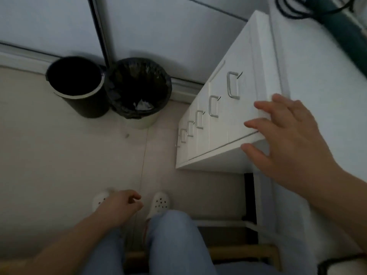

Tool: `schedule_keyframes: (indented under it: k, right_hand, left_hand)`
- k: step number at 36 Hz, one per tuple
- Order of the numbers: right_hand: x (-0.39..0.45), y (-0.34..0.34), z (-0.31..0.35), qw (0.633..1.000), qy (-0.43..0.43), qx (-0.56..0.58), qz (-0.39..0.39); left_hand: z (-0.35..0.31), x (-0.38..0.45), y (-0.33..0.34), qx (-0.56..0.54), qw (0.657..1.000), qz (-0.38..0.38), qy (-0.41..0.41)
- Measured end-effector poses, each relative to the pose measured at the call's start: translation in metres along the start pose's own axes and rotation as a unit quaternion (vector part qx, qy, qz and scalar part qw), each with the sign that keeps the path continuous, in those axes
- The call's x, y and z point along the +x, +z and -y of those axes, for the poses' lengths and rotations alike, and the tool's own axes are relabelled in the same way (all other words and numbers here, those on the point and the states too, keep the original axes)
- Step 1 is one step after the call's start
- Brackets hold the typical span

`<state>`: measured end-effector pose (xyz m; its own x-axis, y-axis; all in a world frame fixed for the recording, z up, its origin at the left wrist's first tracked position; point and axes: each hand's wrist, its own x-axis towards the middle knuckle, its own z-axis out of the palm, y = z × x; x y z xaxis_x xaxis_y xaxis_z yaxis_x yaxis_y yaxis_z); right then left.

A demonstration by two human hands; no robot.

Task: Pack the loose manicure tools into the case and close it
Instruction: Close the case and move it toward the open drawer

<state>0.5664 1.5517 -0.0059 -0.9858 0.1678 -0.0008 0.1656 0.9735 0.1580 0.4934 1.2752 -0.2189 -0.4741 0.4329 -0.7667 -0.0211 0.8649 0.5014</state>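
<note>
A tall white drawer unit with metal loop handles (224, 120) stands at right. On the floor at far left sit a black round bin (77, 86) and a bag-lined bin (139, 92). The right hand (288, 135) rests spread on the unit's near top corner, fingers apart. The left hand (119, 205) hangs loosely curled, holding nothing. No manicure case shows.

white drawer unit (228, 116), black bin (79, 86), blue jeans (172, 245), white perforated clogs (159, 203)

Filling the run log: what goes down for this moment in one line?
right hand: open, at drawer unit corner | left hand: loosely curled, holding nothing | case, tools: not visible
</note>
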Motion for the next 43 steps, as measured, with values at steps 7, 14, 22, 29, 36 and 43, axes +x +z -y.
schedule_keyframes:
  k: [7,14,22,29,36,43]
  right_hand:
    - [0.003,-0.014,0.001,0.998,0.018,0.05,0.026]
    - [0.012,-0.04,0.007,0.986,0.08,0.114,0.087]
    - [0.011,-0.08,0.032,0.936,0.178,0.141,0.27]
    - [0.017,-0.105,0.058,0.896,0.283,0.179,0.293]
    - [0.034,-0.095,0.067,0.755,0.382,0.414,0.335]
    - [0.05,-0.066,0.033,0.441,0.603,0.606,0.273]
  left_hand:
    - [-0.026,-0.053,-0.053,-0.038,0.993,0.026,-0.108]
    - [-0.058,-0.123,-0.145,-0.084,0.982,-0.015,-0.167]
    - [-0.097,-0.179,-0.253,-0.066,0.985,-0.043,-0.154]
    - [-0.128,-0.178,-0.312,-0.053,0.987,-0.056,-0.143]
    - [-0.179,-0.148,-0.322,-0.021,0.988,-0.038,-0.149]
    - [-0.249,-0.096,-0.329,0.036,0.996,0.008,-0.086]
